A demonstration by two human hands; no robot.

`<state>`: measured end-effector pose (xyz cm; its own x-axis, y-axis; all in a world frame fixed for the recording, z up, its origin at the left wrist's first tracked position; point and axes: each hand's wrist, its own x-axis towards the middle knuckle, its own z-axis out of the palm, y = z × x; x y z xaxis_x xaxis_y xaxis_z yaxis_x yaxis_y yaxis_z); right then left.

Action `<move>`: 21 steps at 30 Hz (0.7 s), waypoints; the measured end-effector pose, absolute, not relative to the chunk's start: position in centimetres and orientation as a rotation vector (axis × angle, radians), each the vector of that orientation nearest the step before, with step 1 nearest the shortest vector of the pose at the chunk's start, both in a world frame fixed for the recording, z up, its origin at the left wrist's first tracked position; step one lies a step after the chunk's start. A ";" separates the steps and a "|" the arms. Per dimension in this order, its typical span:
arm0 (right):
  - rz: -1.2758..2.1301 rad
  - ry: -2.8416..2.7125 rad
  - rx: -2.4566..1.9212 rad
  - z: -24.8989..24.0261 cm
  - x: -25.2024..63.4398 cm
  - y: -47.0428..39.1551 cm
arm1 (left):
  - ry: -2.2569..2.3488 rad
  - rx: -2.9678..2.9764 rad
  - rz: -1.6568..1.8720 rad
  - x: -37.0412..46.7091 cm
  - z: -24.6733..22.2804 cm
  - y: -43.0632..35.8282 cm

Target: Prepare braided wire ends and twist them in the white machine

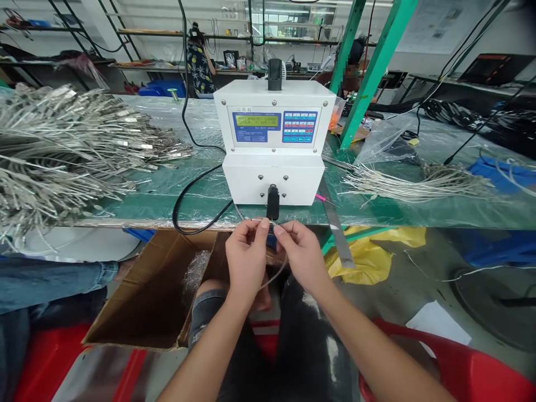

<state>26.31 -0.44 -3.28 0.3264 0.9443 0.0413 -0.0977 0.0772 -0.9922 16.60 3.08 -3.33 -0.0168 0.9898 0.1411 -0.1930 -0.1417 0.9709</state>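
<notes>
In the middle of the head view my left hand (248,259) and my right hand (305,252) meet, their thumbs and fingertips pinched close together. A thin grey cable (280,272) hangs in a curve below them, its upper part held between the fingers. Its end is hidden by my fingertips. Between the two thumbs shows a small dark blue piece (271,239), too covered to name. Just above my fingertips a black holder (273,204) sticks out from the front of a white machine (274,177) with a lit display (256,121) and a keypad (300,127).
A large heap of grey cables (71,151) covers the bench's left side; a smaller bundle (402,181) lies right. A metal ruler (338,234) overhangs the edge. Below stand a cardboard box (142,296) and a yellow bag (364,259). A seated person's leg (50,285) is at left.
</notes>
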 end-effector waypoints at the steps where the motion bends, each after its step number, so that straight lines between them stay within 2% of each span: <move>1: 0.960 -0.917 -1.221 -3.3 26.3 -0.4 | 1.000 1.180 1.404 16.5 -3.3 3.1; 13: 0.914 -0.912 -1.238 -4.7 25.4 -2.3 | 1.056 1.258 1.379 15.9 -3.7 2.1; 21: 1.062 -1.023 -1.328 -5.1 23.3 -8.8 | 1.135 1.213 1.270 11.9 -4.3 -4.3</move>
